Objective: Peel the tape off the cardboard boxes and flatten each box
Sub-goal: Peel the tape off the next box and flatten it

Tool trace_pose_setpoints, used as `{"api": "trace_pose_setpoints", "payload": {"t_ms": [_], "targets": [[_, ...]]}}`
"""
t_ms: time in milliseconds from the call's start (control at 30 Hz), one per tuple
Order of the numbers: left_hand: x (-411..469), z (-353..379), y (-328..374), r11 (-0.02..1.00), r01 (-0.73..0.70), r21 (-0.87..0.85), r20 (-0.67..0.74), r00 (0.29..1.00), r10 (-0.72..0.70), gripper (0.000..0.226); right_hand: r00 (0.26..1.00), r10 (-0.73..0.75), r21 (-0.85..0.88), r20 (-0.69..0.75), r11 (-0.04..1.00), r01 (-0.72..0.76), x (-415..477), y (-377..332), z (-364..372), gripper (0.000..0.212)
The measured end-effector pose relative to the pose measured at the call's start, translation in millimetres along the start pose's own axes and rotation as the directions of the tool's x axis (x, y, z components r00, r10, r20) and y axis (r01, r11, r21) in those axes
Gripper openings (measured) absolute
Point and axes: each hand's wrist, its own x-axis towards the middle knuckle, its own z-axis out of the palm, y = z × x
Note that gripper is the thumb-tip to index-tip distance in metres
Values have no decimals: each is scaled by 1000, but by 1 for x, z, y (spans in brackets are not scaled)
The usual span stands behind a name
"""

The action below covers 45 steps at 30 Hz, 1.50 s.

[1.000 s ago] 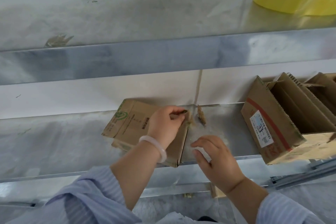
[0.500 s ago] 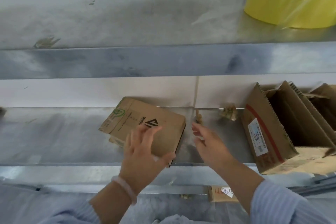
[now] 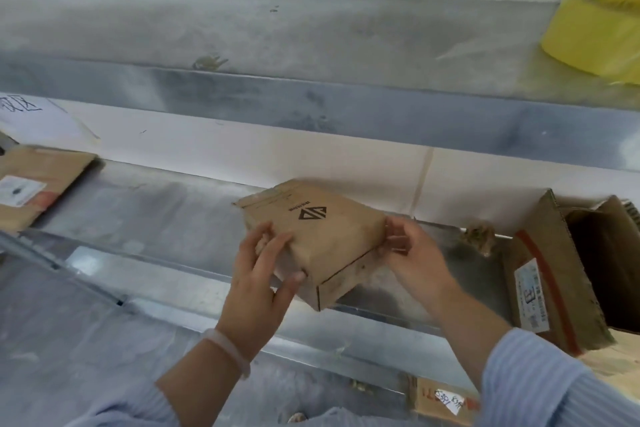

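Cardboard box (image 3: 322, 236), newly lifted off shelf (image 3: 166, 218): left hand (image 3: 259, 284) and right hand (image 3: 412, 256) are gripping its ends; likely light, stiff.

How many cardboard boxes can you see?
4: small box held by left hand and right hand; flat box far left; open box far right; labelled box bottom. Others possibly hidden.

The right edge cuts off the yellow tape roll (image 3: 599, 35) and the open box (image 3: 550, 253); the left edge cuts the flat cardboard (image 3: 52, 180). The label (image 3: 531, 302) print is unreadable.
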Motion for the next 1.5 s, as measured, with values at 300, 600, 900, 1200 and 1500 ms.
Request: {"api": "trace_pose_setpoints", "payload": {"t_ms": [300, 600, 900, 1200, 1500], "targets": [[30, -29, 39, 904, 258, -342, 3, 962, -273, 47, 983, -113, -33, 145, 992, 119, -14, -50, -12, 55], [39, -54, 44, 791, 485, -372, 471, 833, -290, 107, 982, 2, 225, 188, 973, -45, -19, -53, -26, 32], [43, -30, 38, 885, 449, -120, 88, 893, -441, 60, 948, -215, -334, 236, 898, 287, -11, -52, -10, 78], [34, -14, 47, 912, 406, 48, -65, 913, -403, 42, 975, -219, -385, -31, 903, 191, -14, -56, 8, 78], [27, -3, 42, 939, 319, 126, -97, 946, -309, 48, 981, -194, -223, -20, 957, 185, -20, -37, 6, 88]]}}
